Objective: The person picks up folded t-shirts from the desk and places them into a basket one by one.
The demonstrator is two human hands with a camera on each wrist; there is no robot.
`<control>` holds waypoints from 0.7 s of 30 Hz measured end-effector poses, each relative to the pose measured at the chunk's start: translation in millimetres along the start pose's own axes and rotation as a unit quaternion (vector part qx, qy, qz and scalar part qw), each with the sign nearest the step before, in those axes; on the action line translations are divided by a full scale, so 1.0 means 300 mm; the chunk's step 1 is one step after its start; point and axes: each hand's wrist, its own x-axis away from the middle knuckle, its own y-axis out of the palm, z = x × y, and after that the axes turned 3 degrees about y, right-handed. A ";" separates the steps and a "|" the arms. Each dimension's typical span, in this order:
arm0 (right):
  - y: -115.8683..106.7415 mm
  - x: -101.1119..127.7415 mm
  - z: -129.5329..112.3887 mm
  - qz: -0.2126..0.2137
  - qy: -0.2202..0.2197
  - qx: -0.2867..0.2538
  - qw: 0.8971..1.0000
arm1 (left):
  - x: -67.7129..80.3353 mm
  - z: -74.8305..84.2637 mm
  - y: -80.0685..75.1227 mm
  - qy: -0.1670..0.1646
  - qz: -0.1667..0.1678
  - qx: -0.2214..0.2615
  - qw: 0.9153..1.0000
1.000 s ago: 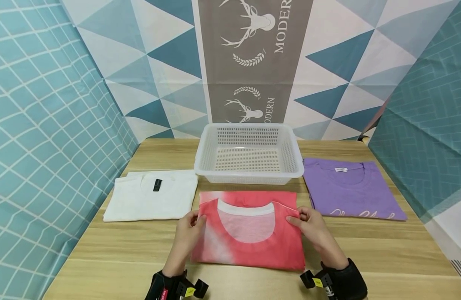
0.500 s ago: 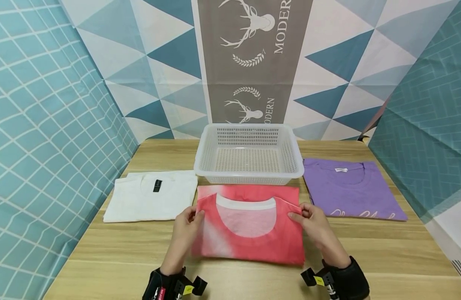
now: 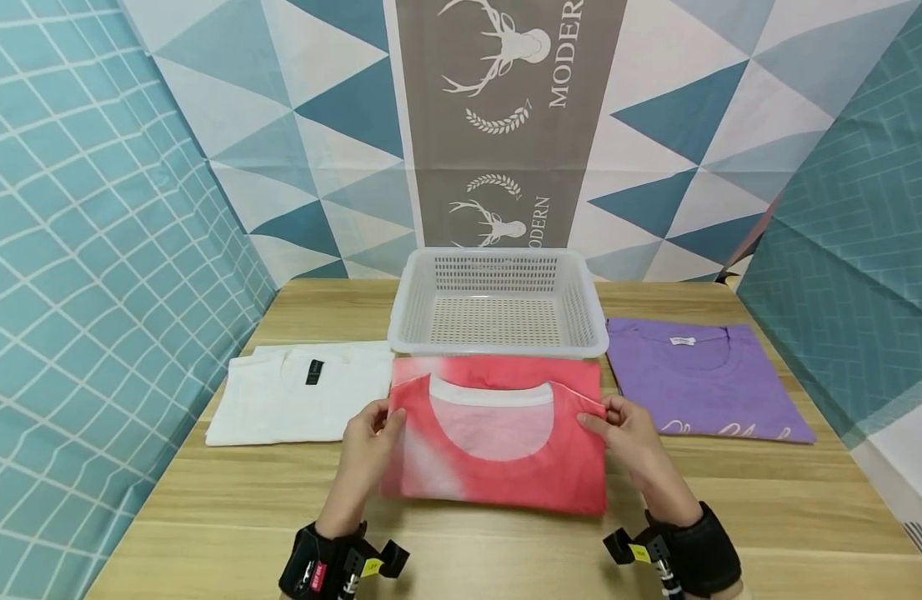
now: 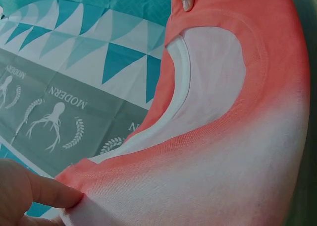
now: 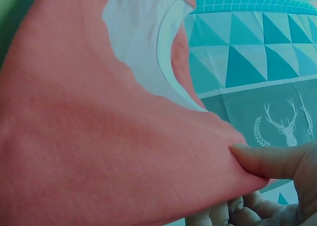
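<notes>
the folded red t-shirt (image 3: pixel 498 446) was held up off the wooden table (image 3: pixel 228 517) by its 2 upper corners, directly in front of the white plastic basket (image 3: pixel 498 346), with its far edge just at the basket's near rim. the left hand (image 3: pixel 367 446) pinched the left corner, thumb on top and fingers curled under the fabric; the left wrist view showed that thumb (image 4: pixel 47 191) pressed onto the cloth. the right hand (image 3: pixel 626 437) pinched the right corner the same way, and in the right wrist view its thumb (image 5: pixel 270 161) sat on the fold with the other fingers tucked beneath.

the likeliest trouble, as i judged it, was the fold coming undone. only the 2 top corners were gripped, so the lower half hung free and seemed to rest on or near the table; if the pinches caught only the top layer, the layers beneath could slide out and the shirt could open up. a second risk was the far edge snagging on the basket rim, since the 2 were so close, which could nudge the light basket backward or crumple the collar (image 3: pixel 491 396). uneven lifting by 1 hand could also skew the bundle.

a folded white shirt (image 3: pixel 296 404) lay to the left and a purple shirt (image 3: pixel 701 383) to the right, both flat on the table and apart from the hands, so they looked unlikely to be disturbed.
</notes>
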 end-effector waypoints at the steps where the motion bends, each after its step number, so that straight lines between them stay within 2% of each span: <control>1: 0.000 -0.001 -0.004 0.002 -0.001 -0.002 1.000 | -0.004 0.001 -0.002 0.004 0.000 -0.002 1.000; 10: -0.008 -0.011 -0.049 0.016 -0.019 -0.007 1.000 | -0.039 0.032 -0.005 0.038 0.017 -0.003 0.999; 21: -0.014 -0.031 -0.102 0.038 -0.027 0.003 0.999 | -0.090 0.058 -0.007 0.052 0.030 0.000 0.998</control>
